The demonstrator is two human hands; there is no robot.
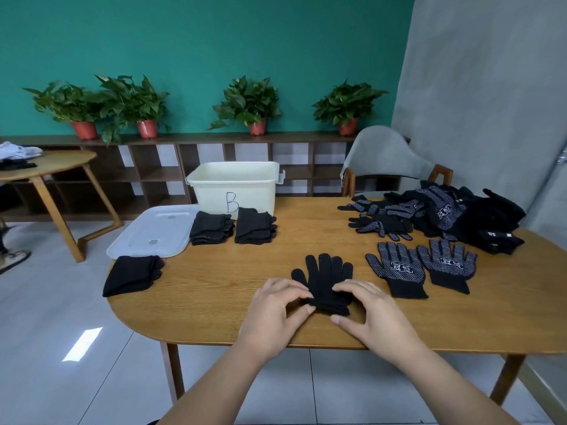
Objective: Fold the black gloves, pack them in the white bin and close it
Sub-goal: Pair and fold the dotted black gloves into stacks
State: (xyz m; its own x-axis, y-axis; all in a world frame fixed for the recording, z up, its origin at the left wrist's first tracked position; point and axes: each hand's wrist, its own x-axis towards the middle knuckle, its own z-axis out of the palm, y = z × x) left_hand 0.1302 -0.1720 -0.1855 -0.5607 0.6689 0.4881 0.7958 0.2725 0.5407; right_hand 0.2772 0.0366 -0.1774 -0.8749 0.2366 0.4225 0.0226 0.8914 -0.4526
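**Folding a glove**

Head view: my left hand (276, 305) and right hand (366, 305) each pinch the cuff of a black glove (325, 273) flat on the table (214, 289). Next, I judge, fold the cuff toward its finger end — the white bin (251, 191) stands open behind.

An oval wooden table (214, 289) is carrying a white plastic bin (214, 191) at twelve o'clock, its flat white lid (153, 231) at ten. Folded black glove stacks (210, 228) are sitting at eleven and nine, a plain black knit glove (328, 271) at six, two dotted black gloves (395, 268) at three, a glove heap (460, 210) at two.
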